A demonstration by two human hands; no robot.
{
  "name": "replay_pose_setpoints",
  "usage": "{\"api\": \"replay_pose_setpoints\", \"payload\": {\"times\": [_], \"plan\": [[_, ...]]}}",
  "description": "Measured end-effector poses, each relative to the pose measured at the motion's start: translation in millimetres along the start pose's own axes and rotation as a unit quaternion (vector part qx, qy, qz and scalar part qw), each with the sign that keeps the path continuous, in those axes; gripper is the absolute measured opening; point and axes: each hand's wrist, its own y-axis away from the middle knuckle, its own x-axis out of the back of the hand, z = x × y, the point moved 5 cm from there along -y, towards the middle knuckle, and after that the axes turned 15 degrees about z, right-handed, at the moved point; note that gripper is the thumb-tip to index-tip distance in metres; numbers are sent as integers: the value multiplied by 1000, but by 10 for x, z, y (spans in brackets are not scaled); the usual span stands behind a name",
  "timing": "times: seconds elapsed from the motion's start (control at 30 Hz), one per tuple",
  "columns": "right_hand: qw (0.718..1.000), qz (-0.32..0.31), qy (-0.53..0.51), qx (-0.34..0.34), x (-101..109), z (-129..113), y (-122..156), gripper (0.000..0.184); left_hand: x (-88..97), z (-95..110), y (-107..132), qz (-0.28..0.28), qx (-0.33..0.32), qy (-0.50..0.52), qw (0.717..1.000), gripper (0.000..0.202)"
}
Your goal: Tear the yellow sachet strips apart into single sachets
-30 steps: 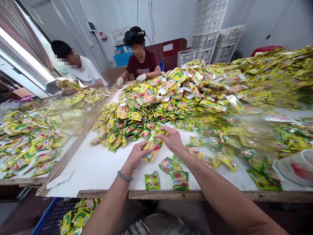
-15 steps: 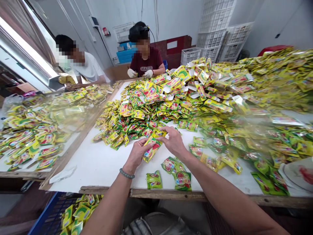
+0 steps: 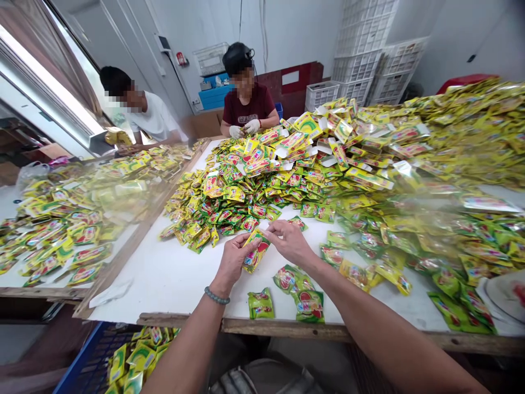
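Note:
A small yellow candy box (image 3: 256,253) with a watermelon print is tilted in my left hand (image 3: 235,257), thumb on its front and fingers behind. My right hand (image 3: 290,241) is closed at the box's upper end, thumb and forefinger pinching around a white flap there. The fingers partly hide that end. Nearer me on the white tabletop (image 3: 172,284) lie a single green packet (image 3: 261,304) and a few more green watermelon packets (image 3: 308,305). Beyond my hands rises a large heap of green and yellow packets (image 3: 229,213), with yellow boxes (image 3: 295,143) on top.
A wooden divider (image 3: 135,230) separates another heap (image 3: 61,219) on the left. Below the table edge (image 3: 287,327) stands a blue crate (image 3: 82,355) of yellow boxes. Two people (image 3: 250,106) (image 3: 150,117) sit across the table. White crates (image 3: 356,60) are stacked behind.
The yellow packet between my right fingers at the box mouth no longer shows; a white flap shows there. My right hand has shifted slightly down. The gloved hands across the table have drawn together.

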Motion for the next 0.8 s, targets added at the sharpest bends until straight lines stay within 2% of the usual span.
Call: {"api": "replay_pose_setpoints", "payload": {"times": [0.13, 0.2, 0.23, 0.3, 0.37, 0.4, 0.43, 0.5, 0.57, 0.67, 0.8], "plan": [[997, -70, 5, 9, -74, -16, 36, 20, 18, -48, -9, 4, -12, -1, 1000, 40], [997, -77, -16, -3, -81, 0, 38, 18, 9, -62, -14, 5, -17, -3, 1000, 40], [998, -61, -32, -12, -65, 14, 28, 15, -2, -54, -15, 5, -25, 1, 1000, 39], [998, 19, -60, -27, 9, 57, -10, 10, -21, -14, -16, 11, -51, 23, 998, 38], [990, 100, -89, -52, 75, 128, -39, 17, -25, 37, -15, 25, -77, 51, 995, 37], [984, 112, -113, -76, 71, 172, -46, 23, -19, 58, -13, 34, -88, 61, 994, 37], [978, 97, -148, -107, 36, 217, -48, 28, -10, 74, -11, 43, -98, 67, 992, 38], [957, 28, -232, -172, -85, 275, -29, 36, 9, 95, -3, 53, -119, 64, 989, 42], [935, -19, -289, -204, -174, 278, -1, 42, 22, 109, 11, 54, -148, 45, 986, 49], [936, 1, -298, -188, -187, 241, 16, 43, 21, 120, 32, 37, -190, 10, 981, 58], [964, 8, -239, -116, -192, 189, 32, 24, 28, 122, 32, 21, -223, -49, 973, 43]]}}
